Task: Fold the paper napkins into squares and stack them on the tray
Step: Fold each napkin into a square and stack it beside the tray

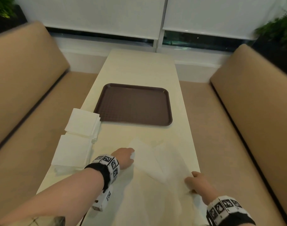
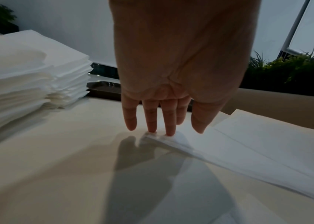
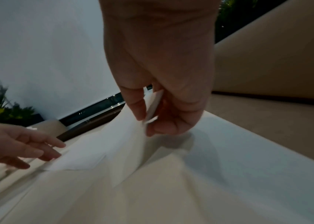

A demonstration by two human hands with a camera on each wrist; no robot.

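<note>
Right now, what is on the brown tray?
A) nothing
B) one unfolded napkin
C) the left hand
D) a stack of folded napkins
A: the brown tray shows only its bare surface in the head view, while both napkin stacks sit on the table to its left.

The tray [image 1: 133, 104] sits mid-table [image 1: 139, 69], beyond my hands; two napkin stacks [image 1: 81, 123] line the table's left edge — one behind the other; an open napkin [image 1: 157, 162] lies near the front edge, between my left hand [image 1: 125, 158] and right hand [image 1: 197, 185].
</note>
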